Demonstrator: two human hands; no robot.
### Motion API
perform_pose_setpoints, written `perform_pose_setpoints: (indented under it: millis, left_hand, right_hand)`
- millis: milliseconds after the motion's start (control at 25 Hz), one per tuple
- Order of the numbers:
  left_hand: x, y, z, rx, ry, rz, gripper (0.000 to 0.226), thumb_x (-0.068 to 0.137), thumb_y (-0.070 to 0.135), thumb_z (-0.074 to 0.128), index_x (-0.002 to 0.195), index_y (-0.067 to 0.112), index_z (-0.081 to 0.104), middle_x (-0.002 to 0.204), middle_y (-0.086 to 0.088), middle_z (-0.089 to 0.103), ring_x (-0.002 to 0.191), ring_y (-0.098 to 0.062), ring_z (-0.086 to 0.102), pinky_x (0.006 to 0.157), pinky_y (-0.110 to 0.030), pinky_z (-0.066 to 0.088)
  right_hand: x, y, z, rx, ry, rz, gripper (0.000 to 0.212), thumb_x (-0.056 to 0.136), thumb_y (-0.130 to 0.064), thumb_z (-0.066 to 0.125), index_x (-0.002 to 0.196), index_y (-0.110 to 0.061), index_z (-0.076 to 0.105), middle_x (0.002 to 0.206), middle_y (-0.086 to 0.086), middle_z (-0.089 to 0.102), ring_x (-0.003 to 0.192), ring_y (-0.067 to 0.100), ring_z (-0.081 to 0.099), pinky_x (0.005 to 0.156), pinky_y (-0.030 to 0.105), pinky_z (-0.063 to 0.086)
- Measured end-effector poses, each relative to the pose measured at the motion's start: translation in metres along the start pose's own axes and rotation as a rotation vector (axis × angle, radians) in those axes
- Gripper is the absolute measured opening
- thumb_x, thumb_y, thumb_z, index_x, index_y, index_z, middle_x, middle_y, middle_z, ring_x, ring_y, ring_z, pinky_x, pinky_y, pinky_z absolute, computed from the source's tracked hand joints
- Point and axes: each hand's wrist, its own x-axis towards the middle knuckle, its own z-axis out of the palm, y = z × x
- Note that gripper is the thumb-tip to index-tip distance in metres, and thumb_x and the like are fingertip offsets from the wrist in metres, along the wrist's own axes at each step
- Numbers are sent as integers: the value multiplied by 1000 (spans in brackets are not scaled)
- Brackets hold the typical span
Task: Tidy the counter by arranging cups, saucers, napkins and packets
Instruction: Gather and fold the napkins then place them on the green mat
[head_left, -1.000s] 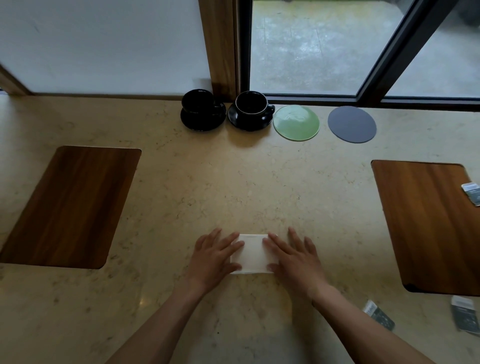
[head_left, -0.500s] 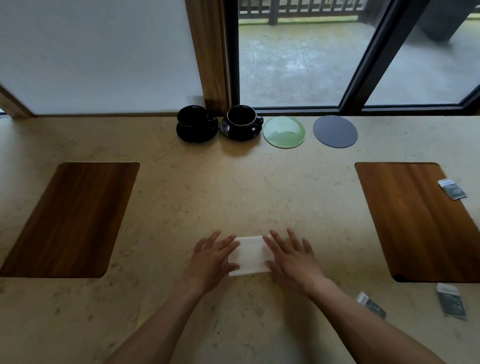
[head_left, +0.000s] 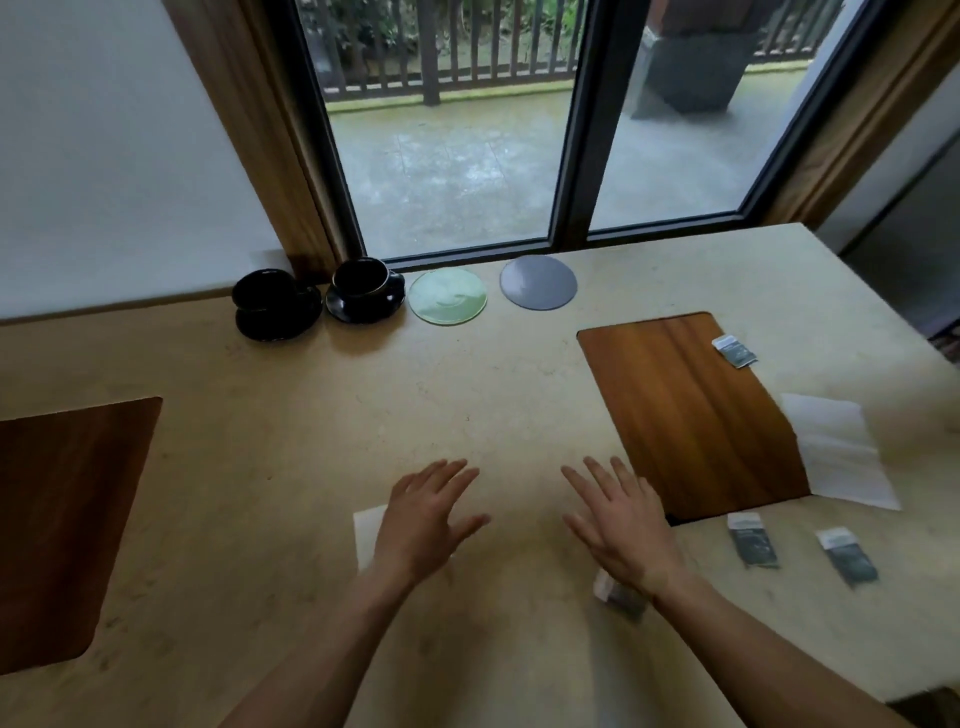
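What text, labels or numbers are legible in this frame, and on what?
No text can be read anywhere.
Packets: a pale band and dark print, too blurred and small to read.
Packet under the right hand: mostly hidden, unreadable.
Napkins: plain white, no print seen.
Cups and saucers: no markings visible.
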Motion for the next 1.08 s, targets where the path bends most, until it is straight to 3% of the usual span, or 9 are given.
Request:
perform_pose_setpoints:
  millis: [200,320,520,680,920,1080]
  left_hand:
    - [31,97,20,91,-60,65,80,81,82,22,149,41,25,160,8,21,148,-19,20,117,-46,19]
    - [51,171,35,104,-62,124,85,77,86,9,150,44,16,162,9,9,150,-19,7,120,-48,10]
    - [86,286,62,108,-31,210,82,80,86,22,146,40,34,157,7,29,146,-22,25,115,-47,22]
    - [113,347,77,118,-18,244,81,79,85,19,144,40,36,154,8,37,144,-20,30,114,-47,28]
    - [157,374,95,128,-6,268,65,84,76,33,136,40,48,142,10,52,137,-21,41,110,-48,33]
    - [190,375,110,119,-1,307,54,86,70,41,129,40,56,132,12,60,132,-20,46,109,-49,35]
  right_hand:
    - [-49,104,-8,73,106,165,86,73,-74,-20,149,-43,5,161,-7,10,149,23,3,117,49,16]
    - [-87,177,-9,120,160,251,80,78,-74,-10,149,-44,8,161,-7,12,149,22,5,116,50,16]
    - [-149,292,-14,142,214,362,72,84,-68,3,148,-41,21,158,-6,24,147,22,15,115,48,21]
    - [-178,351,-12,188,262,443,66,87,-65,14,143,-36,37,150,-3,41,142,25,30,110,51,31]
    - [-153,390,-9,239,292,447,68,86,-65,15,141,-35,42,150,-5,41,142,21,29,111,48,28]
    - [-116,400,-9,270,297,429,65,86,-63,23,135,-31,51,141,-4,51,135,21,41,107,45,34]
